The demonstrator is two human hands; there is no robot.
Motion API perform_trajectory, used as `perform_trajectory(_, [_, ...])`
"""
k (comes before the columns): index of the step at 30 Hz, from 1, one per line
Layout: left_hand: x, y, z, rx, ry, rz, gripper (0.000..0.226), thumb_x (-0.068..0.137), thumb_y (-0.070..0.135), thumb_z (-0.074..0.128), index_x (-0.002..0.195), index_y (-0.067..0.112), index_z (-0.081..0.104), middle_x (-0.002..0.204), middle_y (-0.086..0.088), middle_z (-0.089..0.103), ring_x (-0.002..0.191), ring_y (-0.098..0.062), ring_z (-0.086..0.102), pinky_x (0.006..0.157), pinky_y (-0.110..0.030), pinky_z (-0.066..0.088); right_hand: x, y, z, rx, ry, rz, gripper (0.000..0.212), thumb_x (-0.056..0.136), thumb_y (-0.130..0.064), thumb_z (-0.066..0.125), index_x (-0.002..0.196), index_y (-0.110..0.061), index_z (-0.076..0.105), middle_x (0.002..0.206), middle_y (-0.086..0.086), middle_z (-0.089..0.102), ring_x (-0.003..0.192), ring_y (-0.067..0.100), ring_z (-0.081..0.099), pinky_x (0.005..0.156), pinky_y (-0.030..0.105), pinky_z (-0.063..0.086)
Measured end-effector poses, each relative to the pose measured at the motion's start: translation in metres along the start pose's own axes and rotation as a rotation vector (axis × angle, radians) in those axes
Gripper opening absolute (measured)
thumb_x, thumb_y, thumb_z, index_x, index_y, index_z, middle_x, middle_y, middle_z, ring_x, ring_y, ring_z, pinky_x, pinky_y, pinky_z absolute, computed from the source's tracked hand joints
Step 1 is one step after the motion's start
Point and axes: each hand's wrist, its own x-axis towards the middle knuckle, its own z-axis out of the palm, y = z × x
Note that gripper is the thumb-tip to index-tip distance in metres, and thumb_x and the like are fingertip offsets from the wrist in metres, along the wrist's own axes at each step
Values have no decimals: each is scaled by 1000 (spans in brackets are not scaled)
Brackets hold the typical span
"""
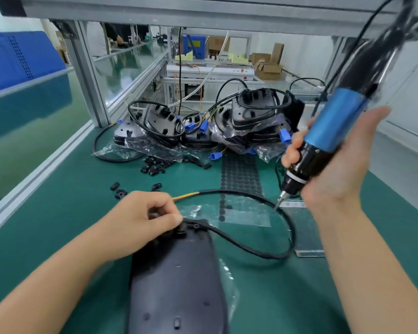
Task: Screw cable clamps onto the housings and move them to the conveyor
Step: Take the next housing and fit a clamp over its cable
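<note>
Down near the front edge of the green bench (58,237), the left hand (140,218) curls its fingers and pinches a small black cable clamp (155,215) against the top end of a dark housing (176,273), which lies flat and runs off the front edge of the view. The right hand (336,162) is raised over the right side of the bench, fingers wrapped loosely round an electric screwdriver (333,131) with a blue band, tilted so its bit points down and left, hanging just above the housing's black cable (263,251). That cable loops out from the housing's top, round to the right and back left, ending in yellow wires beside the left hand. A clear plastic bag (241,213) lies inside the loop. Loose clamps (155,165) are scattered toward the middle of the bench. Farther back, a pile of housings (203,121) with cables and blue connectors sits at the rear edge. Along the left edge runs the conveyor (34,121).
</note>
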Motion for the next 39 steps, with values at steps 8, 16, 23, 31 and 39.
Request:
perform_trajectory(8, [-14, -10, -41, 83, -83, -110, 35, 66, 56, 67, 86, 29, 75, 83, 4, 74, 79, -17, 69, 77, -31, 53, 2, 3, -42, -215, 329, -10, 64, 79, -76, 39, 101, -16, 46, 61, 3, 53, 46, 16, 48, 47, 24, 45])
perform_trajectory(16, [42, 30, 6, 391, -62, 62, 9, 85, 26, 70, 84, 34, 74, 82, 18, 71, 77, 4, 63, 76, -12, 47, 6, 7, -68, -398, 435, -40, 55, 83, -76, 36, 100, -26, 50, 65, 2, 58, 50, 16, 55, 50, 27, 51])
perform_trajectory(23, [92, 24, 45, 717, -371, 16, 76, 71, 53, 77, 137, 28, 50, 118, 5, 49, 109, -15, 49, 96, -32, 43, 6, 10, -97, -662, 601, 198, 57, 85, -66, 44, 86, -9, 52, 84, 6, 54, 75, 21, 52, 81, 43, 51])
perform_trajectory(31, [101, 18, 51, 563, -276, -41, 63, 68, 51, 81, 123, 27, 60, 112, 9, 49, 105, -13, 52, 76, -20, 39, 4, 13, -95, -1035, 607, 134, 43, 91, -51, 45, 64, -20, 31, 61, -3, 30, 64, 19, 30, 63, 32, 27])
perform_trajectory(39, [113, 24, 57, 467, -185, -107, 39, 69, 37, 84, 103, 23, 72, 73, 17, 51, 74, -8, 54, 67, -17, 40, -8, 23, -53, -1241, 292, -256, 7, 90, -27, 59, 93, -22, 62, 84, -12, 62, 76, -2, 55, 72, 20, 40])
